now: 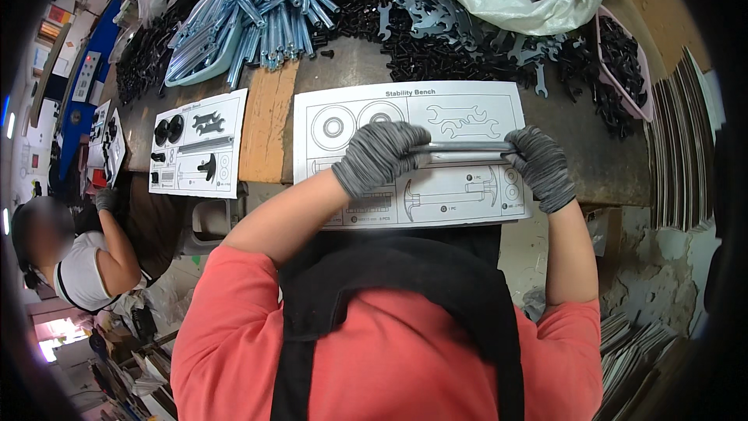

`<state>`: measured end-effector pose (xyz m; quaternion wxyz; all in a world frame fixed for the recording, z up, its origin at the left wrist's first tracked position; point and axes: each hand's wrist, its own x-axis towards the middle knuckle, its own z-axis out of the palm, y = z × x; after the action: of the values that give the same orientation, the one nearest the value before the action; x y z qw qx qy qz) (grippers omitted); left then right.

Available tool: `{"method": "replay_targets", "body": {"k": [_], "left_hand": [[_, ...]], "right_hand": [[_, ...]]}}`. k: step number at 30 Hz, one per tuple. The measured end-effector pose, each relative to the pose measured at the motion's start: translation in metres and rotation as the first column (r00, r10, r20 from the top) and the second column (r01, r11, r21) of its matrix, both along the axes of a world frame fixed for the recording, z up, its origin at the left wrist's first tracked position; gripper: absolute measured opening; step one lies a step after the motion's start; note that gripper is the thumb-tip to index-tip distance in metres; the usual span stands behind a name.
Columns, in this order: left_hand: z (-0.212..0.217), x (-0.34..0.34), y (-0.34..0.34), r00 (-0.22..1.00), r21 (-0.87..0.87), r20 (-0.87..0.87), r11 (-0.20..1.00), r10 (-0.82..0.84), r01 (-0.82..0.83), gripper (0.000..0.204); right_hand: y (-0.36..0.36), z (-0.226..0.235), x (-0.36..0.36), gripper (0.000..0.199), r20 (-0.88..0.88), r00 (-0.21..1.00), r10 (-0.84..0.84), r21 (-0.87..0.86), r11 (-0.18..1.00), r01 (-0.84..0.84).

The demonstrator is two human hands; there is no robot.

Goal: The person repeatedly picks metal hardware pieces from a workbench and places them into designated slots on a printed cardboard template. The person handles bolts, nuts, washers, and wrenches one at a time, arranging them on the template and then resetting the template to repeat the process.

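Observation:
Both my hands wear grey striped gloves. Between them I hold a few silver metal tubes (467,153) level, side by side; their exact number is hard to tell. My left hand (380,157) is closed round the left end, and my right hand (543,169) grips the right end. Beneath the tubes lies a large white printed sheet (335,97) with line drawings of discs, wrenches and a T-shaped part. My gloves and the tubes cover part of those drawings.
Silver tubes (273,8) heap at the back left, partly in a pale tray. Black bolts (436,58), flat wrenches (436,12) and a white sack (514,4) lie behind. A pink tray (643,82) and cardboard stack (682,148) stand right. A second parts-covered sheet (199,117) and a co-worker (93,265) are left.

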<state>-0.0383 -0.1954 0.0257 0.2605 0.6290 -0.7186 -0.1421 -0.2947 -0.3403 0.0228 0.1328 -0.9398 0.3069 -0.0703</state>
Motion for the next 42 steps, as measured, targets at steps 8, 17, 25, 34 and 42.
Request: {"method": "replay_targets", "body": {"k": [8,17,25,34,42], "left_hand": [[0.004,0.017,0.005,0.997,0.165,-0.047,0.984,-0.065,0.072,0.032],[-0.009,0.030,0.003,0.951,0.180,-0.304,0.977,-0.057,0.116,0.023],[-0.010,0.035,0.004,0.881,0.214,-0.469,0.976,0.060,0.047,0.020],[-0.008,0.036,0.004,0.846,0.276,-0.525,0.959,0.094,0.065,0.021],[-0.012,0.039,0.003,0.901,0.190,-0.432,0.980,0.027,0.062,0.022]], "right_hand": [[-0.011,-0.015,-0.033,0.020,0.152,0.973,-0.172,0.202,0.969,0.140],[-0.024,-0.018,-0.034,0.020,0.192,0.944,-0.270,0.271,0.939,0.213],[-0.138,-0.024,0.011,0.048,0.042,0.858,-0.512,-0.042,0.857,0.514],[-0.184,-0.033,0.092,0.067,-0.089,0.781,-0.618,0.115,0.773,0.624],[-0.160,-0.043,0.028,0.037,0.356,0.658,-0.664,0.569,0.713,0.410]]}}
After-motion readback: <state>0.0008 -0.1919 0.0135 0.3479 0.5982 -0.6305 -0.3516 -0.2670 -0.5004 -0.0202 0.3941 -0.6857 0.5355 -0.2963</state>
